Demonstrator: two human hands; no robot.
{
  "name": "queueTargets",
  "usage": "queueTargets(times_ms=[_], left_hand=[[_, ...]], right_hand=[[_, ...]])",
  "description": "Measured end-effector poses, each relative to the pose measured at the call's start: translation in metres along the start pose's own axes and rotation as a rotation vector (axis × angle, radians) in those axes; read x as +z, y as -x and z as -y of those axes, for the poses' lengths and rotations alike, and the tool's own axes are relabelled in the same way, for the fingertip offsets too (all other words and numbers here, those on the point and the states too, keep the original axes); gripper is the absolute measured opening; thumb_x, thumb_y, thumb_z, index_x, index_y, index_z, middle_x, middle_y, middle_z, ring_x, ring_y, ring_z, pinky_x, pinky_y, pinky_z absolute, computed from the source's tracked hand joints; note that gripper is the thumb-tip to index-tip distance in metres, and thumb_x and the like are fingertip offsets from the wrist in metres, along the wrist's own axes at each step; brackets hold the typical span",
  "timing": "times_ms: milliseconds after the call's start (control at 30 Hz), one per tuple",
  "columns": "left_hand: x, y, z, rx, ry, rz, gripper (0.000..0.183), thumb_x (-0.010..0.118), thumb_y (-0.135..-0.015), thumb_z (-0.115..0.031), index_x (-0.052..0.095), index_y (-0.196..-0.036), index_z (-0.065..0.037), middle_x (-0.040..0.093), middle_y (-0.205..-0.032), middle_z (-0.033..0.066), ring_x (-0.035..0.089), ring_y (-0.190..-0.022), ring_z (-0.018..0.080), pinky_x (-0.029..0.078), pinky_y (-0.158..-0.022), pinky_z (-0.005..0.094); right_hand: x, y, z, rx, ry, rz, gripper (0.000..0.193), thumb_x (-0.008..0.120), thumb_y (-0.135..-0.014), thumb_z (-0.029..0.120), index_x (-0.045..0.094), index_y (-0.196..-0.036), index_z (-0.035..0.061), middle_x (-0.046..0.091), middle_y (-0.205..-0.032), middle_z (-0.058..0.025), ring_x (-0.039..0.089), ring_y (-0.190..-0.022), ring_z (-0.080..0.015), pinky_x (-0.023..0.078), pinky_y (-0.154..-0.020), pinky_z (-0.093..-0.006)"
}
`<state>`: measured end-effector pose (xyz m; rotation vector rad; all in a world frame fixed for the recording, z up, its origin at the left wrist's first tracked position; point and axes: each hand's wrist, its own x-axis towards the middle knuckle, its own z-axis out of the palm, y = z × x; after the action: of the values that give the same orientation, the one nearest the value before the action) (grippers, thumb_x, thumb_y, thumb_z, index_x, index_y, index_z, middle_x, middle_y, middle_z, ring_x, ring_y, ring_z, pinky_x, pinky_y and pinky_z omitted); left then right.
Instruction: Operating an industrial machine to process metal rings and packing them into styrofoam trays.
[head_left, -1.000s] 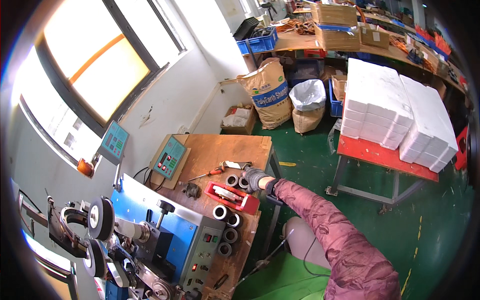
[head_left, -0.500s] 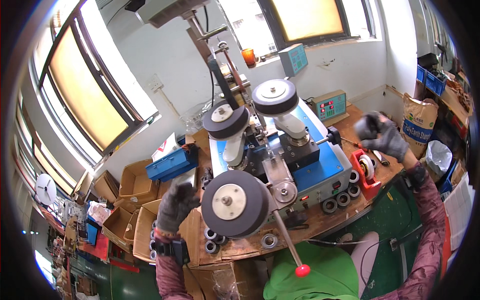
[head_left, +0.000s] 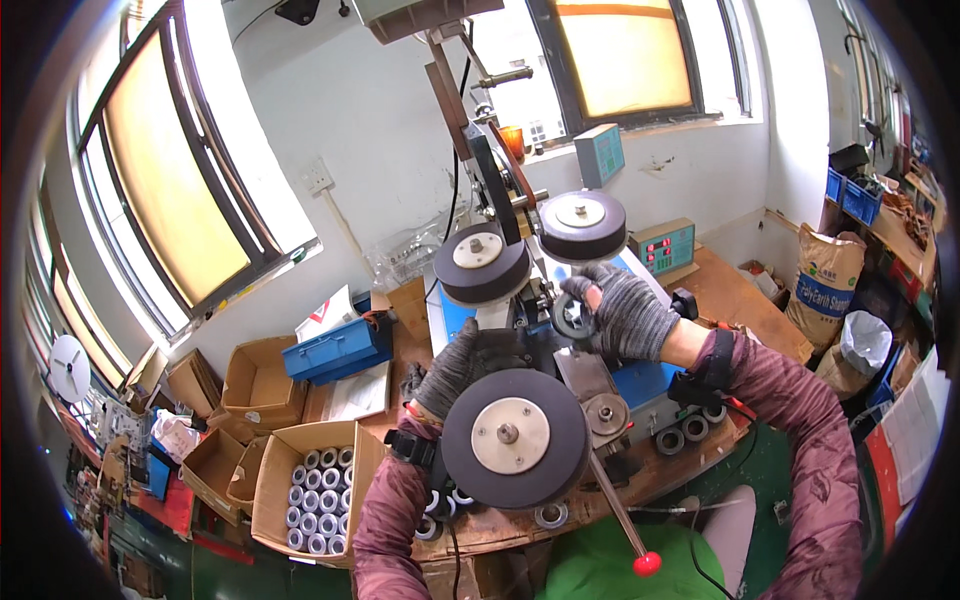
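My right hand (head_left: 632,315), in a grey knit glove, is closed around a ring-shaped part (head_left: 572,318) and holds it over the middle of the machine, among its rollers. My left hand (head_left: 450,368), gloved too, reaches in behind the large front roller (head_left: 560,440); its thumb and fingers look apart, and the fingertips are partly lost against dark machine parts. Two more dark-rimmed rollers stand behind, a left rear roller (head_left: 455,262) and a right rear roller (head_left: 605,235). A lever with a red knob (head_left: 647,564) slants toward me.
A cardboard box (head_left: 262,500) at the left holds many grey rings. Several loose rings (head_left: 670,441) lie along the bench's front edge. A blue toolbox (head_left: 338,350) sits at the back left. A control box with a red display (head_left: 665,248) stands behind the machine on the right.
My right hand has come left from the bench's right side to the middle of the machine. My left hand has moved right and inward behind the front roller. The view has shifted slightly.
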<state>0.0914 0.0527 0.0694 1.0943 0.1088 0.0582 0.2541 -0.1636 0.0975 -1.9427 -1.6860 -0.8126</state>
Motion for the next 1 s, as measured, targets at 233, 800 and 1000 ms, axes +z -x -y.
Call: queueTargets(times_ms=[233, 800, 1000], left_hand=[[0.009, -0.035, 0.008, -0.071, 0.078, 0.075, 0.073, 0.052, -0.082, -0.061, 0.052, -0.119, 0.002, 0.061, -0.105, 0.018, 0.061, -0.09, 0.0287, 0.05, -0.079, 0.0424], [0.048, -0.106, 0.013, -0.019, 0.171, 0.382, 0.072, 0.043, -0.083, -0.066, 0.043, -0.13, -0.011, 0.054, -0.119, 0.0163, 0.057, -0.102, 0.0314, 0.045, -0.089, 0.0483], [0.049, -0.112, 0.021, 0.139, 0.223, 0.432, 0.069, 0.043, -0.085, -0.062, 0.037, -0.133, -0.012, 0.053, -0.12, 0.0154, 0.054, -0.11, 0.0315, 0.042, -0.095, 0.049]], right_hand=[[0.022, -0.042, -0.025, 0.231, 0.082, -0.171, 0.075, 0.074, -0.055, 0.054, 0.059, -0.11, 0.0058, 0.053, -0.115, -0.0193, 0.045, -0.112, -0.0386, 0.031, -0.099, -0.0494], [0.019, -0.066, -0.054, 0.064, 0.153, 0.13, 0.08, 0.063, -0.065, 0.068, 0.057, -0.118, 0.0083, 0.048, -0.13, -0.015, 0.04, -0.122, -0.0382, 0.027, -0.104, -0.0489], [0.012, -0.042, -0.063, -0.059, 0.002, 0.015, 0.079, 0.069, -0.065, 0.057, 0.051, -0.126, 0.0103, 0.05, -0.127, -0.0145, 0.044, -0.119, -0.0371, 0.032, -0.102, -0.049]])
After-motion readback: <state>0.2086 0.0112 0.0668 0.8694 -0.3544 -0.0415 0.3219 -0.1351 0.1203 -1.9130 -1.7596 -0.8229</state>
